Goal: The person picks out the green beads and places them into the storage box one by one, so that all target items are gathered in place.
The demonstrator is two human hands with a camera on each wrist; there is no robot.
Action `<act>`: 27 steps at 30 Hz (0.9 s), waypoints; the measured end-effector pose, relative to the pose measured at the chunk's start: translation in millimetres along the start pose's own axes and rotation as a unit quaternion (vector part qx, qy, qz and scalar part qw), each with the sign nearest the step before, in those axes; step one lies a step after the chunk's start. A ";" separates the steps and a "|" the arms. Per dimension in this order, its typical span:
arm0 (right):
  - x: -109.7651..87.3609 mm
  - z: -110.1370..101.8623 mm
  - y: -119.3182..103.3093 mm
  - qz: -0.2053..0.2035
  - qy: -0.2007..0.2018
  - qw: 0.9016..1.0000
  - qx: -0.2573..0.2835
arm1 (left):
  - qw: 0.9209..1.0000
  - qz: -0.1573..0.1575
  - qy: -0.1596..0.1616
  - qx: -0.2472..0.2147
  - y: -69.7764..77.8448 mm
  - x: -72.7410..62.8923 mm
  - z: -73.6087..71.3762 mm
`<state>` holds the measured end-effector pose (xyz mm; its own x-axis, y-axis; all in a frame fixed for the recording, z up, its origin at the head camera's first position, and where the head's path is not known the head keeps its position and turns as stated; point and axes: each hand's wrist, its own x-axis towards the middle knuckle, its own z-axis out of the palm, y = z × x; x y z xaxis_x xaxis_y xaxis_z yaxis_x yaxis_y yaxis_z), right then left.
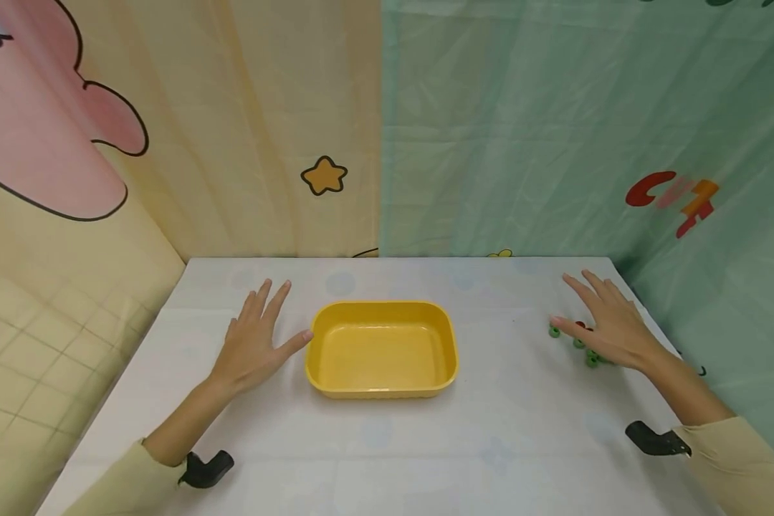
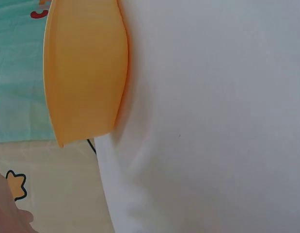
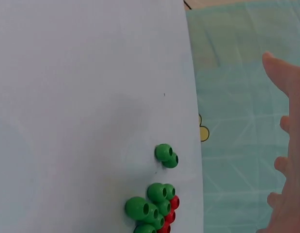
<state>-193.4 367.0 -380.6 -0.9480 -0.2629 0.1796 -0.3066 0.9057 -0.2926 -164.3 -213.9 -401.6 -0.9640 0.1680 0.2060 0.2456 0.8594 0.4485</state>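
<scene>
A yellow rectangular tray with rounded corners sits mid-table, nothing inside it. To its left my left hand is held with fingers spread, the thumb tip overlapping the tray's left rim in the head view. My right hand, fingers also straight and spread, hovers over a group of small round beads with holes. Several are green beads and a few are red beads. In the head view the right hand hides part of the group. Neither hand holds anything.
A white cloth with faint prints covers the table. Behind it hang a beige curtain and a green curtain, which also closes off the right side. Black wrist mounts show at both sleeves.
</scene>
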 end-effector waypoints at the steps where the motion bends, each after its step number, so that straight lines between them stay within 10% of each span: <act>1: -2.9 0.6 2.5 -0.002 0.001 1.000 0.007 | 1.000 0.002 0.000 -0.011 1.1 -1.5 2.6; 7: -20.0 6.1 20.7 -0.019 0.015 0.998 0.054 | 0.993 0.004 -0.001 -0.115 9.0 -7.4 15.7; 17: -44.0 10.6 46.3 0.025 0.003 0.994 0.109 | 0.958 -0.062 -0.048 -0.274 17.2 -17.9 30.0; 27: -71.1 17.4 74.9 0.059 -0.016 0.987 0.149 | 0.883 -0.108 -0.119 -0.440 16.0 -25.2 37.1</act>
<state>-150.4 447.8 -431.6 -0.9794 -0.1758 0.0993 -0.2007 0.7937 -0.5742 -139.8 -186.5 -431.9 -0.9665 0.2329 -0.1080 -0.0632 0.1922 0.9793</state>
